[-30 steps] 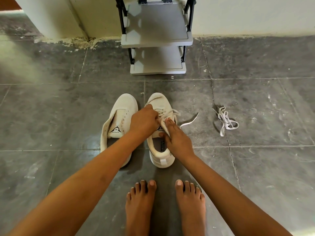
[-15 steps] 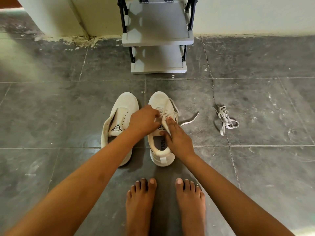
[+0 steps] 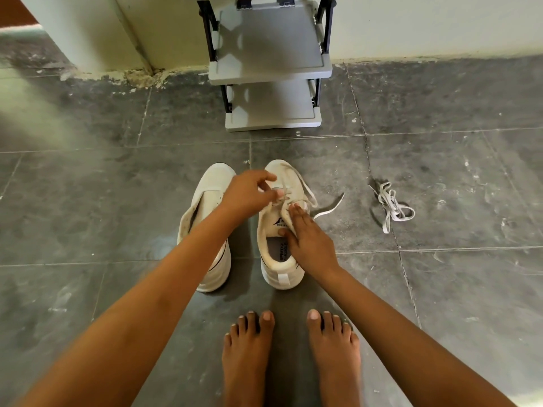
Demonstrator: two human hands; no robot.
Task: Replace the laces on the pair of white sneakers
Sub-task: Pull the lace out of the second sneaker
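White sneakers, two of them, stand side by side on the grey tiled floor point(image 3: 88, 201), toes pointing at the wall. The left sneaker point(image 3: 210, 201) is partly hidden under the left forearm. The right sneaker point(image 3: 279, 268) sits just beside it, with a narrow gap between them.

Two laces show. One lace point(image 3: 329, 211) is threaded through the right sneaker, and its loose end trails off onto the tiles to the right. A second, loose lace point(image 3: 393, 207) lies in a bundle well apart on the right, next to a tile joint.

The left hand point(image 3: 249, 192) hangs over the right sneaker's lacing, fingers curled, pinching a strand of the threaded lace between thumb and fingertip. The right hand point(image 3: 310, 242) lies on the same sneaker with fingers nearly straight along the lacing edge and the thumb against the tongue.

Two bare feet point(image 3: 249, 356) stand close behind the heels. One grey rack point(image 3: 270, 71) with two visible shelves stands against the wall, a strip of tile between it and the toes. Wide stretches of floor run out to the left of the sneakers and to the right beyond the loose lace.
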